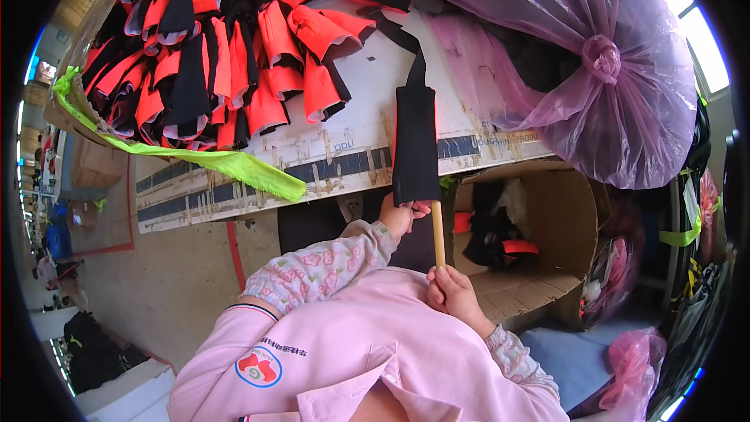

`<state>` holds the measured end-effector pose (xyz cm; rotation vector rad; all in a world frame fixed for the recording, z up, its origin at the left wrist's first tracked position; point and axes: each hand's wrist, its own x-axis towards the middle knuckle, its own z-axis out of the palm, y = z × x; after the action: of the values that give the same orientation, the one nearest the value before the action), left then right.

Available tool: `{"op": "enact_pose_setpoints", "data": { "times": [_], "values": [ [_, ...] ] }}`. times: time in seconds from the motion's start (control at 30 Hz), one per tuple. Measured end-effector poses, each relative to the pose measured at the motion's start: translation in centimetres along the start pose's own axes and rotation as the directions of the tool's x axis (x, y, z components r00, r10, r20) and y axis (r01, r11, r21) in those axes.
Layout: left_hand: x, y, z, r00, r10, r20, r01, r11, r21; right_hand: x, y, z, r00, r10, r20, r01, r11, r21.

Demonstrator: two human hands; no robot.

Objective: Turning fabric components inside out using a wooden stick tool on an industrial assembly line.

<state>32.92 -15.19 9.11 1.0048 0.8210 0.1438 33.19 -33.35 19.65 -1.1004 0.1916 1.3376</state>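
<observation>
A black fabric sleeve with a thin orange edge (417, 144) hangs over the front edge of the table, its narrow black strap (418, 62) trailing back across the tabletop. At its lower left corner, my left hand (400, 216) is closed, pinching the sleeve's bottom edge. A light wooden stick (438, 233) comes down from the sleeve's lower end; its upper part is hidden, seemingly inside the fabric. My right hand (453, 293) grips the stick's lower end, close to my chest.
A heap of orange and black fabric pieces (273, 35) covers the table's left. A neon-yellow strip (234, 164) runs along its near side. On the right, a knotted purple plastic bag (625, 125) overhangs the table (328, 168). Below it, an open cardboard box (566, 227) holds black and orange pieces.
</observation>
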Motion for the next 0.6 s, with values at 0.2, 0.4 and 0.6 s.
{"op": "enact_pose_setpoints", "data": {
  "times": [0.2,0.4,0.6],
  "values": [
    [0.0,0.4,0.5,0.995,0.075,0.060,-0.075,0.997,-0.002,1.2,-1.0,1.2,0.995,-0.027,-0.092,0.033,0.997,0.071],
    [1.2,-0.1,0.1,0.973,0.226,0.047,-0.224,0.974,-0.030,8.9,-2.9,3.9,0.984,-0.145,-0.104,0.157,0.981,0.117],
    [0.0,0.8,0.7,1.000,0.009,0.005,-0.009,1.000,-0.001,6.0,-1.1,2.4,0.978,-0.162,-0.130,0.154,0.986,-0.065]
  ]
}}
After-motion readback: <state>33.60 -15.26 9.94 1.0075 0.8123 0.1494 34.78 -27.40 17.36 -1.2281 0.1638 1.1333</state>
